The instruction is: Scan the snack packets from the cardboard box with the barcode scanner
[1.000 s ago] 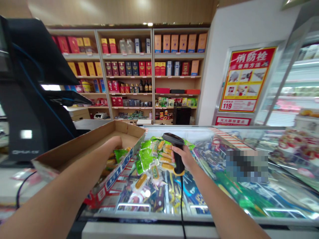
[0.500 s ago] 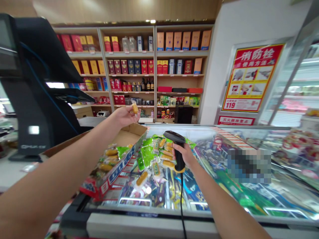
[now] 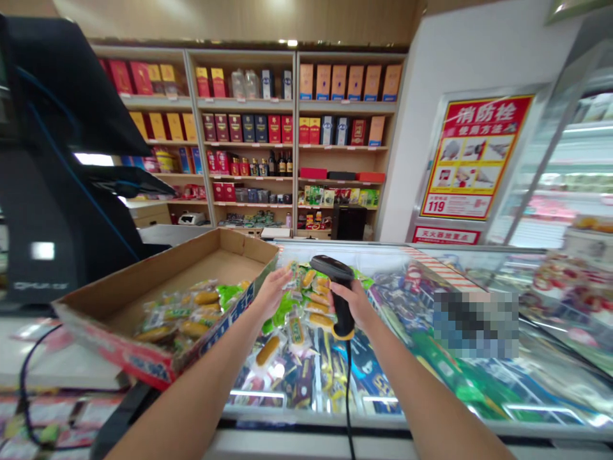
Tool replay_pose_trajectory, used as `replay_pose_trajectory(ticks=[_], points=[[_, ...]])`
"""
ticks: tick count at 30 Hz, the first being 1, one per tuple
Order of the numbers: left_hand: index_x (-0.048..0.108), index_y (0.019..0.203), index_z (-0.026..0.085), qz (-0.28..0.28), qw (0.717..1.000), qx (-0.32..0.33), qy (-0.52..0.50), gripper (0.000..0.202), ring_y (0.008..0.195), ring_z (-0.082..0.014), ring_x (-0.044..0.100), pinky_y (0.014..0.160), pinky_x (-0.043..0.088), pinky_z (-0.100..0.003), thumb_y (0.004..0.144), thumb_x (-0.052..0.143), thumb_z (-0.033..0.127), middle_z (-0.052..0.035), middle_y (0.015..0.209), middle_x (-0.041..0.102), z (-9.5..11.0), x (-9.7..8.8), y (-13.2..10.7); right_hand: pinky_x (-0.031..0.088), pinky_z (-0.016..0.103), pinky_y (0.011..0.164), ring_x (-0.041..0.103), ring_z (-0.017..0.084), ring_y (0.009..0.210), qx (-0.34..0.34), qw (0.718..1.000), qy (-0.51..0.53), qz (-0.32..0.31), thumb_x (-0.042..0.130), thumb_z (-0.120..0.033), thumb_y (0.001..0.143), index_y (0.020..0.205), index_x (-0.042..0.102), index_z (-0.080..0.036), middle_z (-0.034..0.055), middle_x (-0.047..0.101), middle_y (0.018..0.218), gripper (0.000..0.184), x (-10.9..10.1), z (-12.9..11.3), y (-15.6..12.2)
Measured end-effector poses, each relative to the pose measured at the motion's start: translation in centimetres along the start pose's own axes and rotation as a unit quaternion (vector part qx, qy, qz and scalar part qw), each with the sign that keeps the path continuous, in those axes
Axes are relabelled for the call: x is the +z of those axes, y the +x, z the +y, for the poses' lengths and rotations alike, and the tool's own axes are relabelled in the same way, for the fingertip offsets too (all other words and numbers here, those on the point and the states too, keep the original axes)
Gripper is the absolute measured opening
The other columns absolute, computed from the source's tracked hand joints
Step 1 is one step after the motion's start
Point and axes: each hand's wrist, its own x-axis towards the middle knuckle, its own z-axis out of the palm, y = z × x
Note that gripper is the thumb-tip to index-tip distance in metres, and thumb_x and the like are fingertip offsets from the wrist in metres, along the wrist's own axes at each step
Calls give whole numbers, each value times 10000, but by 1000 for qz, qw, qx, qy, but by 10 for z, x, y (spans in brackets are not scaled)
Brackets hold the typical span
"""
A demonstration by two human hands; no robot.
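Observation:
My right hand (image 3: 350,300) is wrapped round the grip of a black barcode scanner (image 3: 338,287), held over the glass counter with its cable hanging down. My left hand (image 3: 274,292) is at the left of a pile of clear-wrapped yellow snacks (image 3: 318,306). Its fingers are closed on a wrapped yellow snack (image 3: 290,268), partly hidden and blurred. Green packaging (image 3: 283,310) lies beneath that hand. To the left, an open cardboard box (image 3: 110,319) holds several more of these snacks. One snack (image 3: 268,351) lies apart, nearer the front edge.
A black checkout terminal (image 3: 57,191) stands at the left. The glass-topped freezer (image 3: 335,399) holds many colourful packs under its lid. Behind it, shelves (image 3: 246,105) carry boxes and bottles. A red and yellow poster (image 3: 479,156) hangs on the right wall.
My left hand has come down and to the right, from above the cardboard box to the pile by the scanner. The scanner stays in my right hand in nearly the same place.

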Motion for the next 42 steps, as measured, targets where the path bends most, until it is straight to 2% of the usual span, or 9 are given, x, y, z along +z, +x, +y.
replay_pose_trajectory(ticks=[3,7,10,12,17,22,27,36,42], points=[[690,886,151,-1,999,43,11,397,704,-149,652,649,504,-246,614,860,384,-38,798,703,-11,-9,0,417,239,423,523,118,398,5,1000,-1,-20,690,-435,712,661,616,-158,5,583,494,291,1,-2,-2],[623,1068,216,2,998,57,-14,549,846,-187,699,700,526,-247,584,876,267,-23,915,716,-13,-13,-2,407,243,424,527,125,403,17,998,-15,-61,669,-437,732,693,616,-167,5,583,501,279,3,-1,-4],[581,1095,235,-9,996,59,-71,530,957,-202,694,774,546,-275,635,843,240,-30,1014,707,-10,-12,-2,417,260,420,509,129,389,33,995,-22,-90,683,-447,713,689,614,-188,0,582,492,269,5,0,-4],[559,1074,237,-4,993,55,-101,484,963,-195,696,798,557,-293,669,823,246,-23,1011,703,-8,-11,-2,399,263,400,489,130,368,38,993,-38,-109,694,-451,700,682,618,-198,-1,579,471,265,7,-2,-5],[522,1045,239,40,992,66,-102,473,927,-182,706,739,571,-266,683,825,264,-4,996,693,-7,-11,-2,379,264,394,470,135,350,49,985,-87,-139,703,-423,704,713,632,-202,-14,565,440,233,12,-4,-8],[536,1078,241,58,990,103,-83,550,915,-186,707,767,577,-290,634,858,289,-7,1034,695,-6,-9,-3,386,267,408,473,132,354,36,985,-94,-139,703,-443,720,671,617,-195,-3,566,448,267,12,0,-9],[553,1081,236,56,991,102,-68,557,888,-181,707,729,563,-254,622,860,303,-12,1033,692,-6,-7,-4,387,264,405,474,128,350,33,986,-89,-135,690,-435,726,632,604,-190,0,564,447,276,9,3,-8],[553,1093,241,50,990,109,-76,563,931,-210,695,766,568,-302,623,856,306,-36,1082,684,-6,-6,-4,386,258,391,486,131,351,57,985,-74,-143,689,-438,717,642,608,-185,-2,570,454,276,4,10,-5],[555,1087,237,50,990,109,-74,549,919,-210,694,751,564,-295,630,852,301,-39,1068,684,-6,-7,-4,392,260,397,494,132,359,59,985,-69,-149,686,-420,724,627,604,-183,0,564,460,269,3,9,-6]])
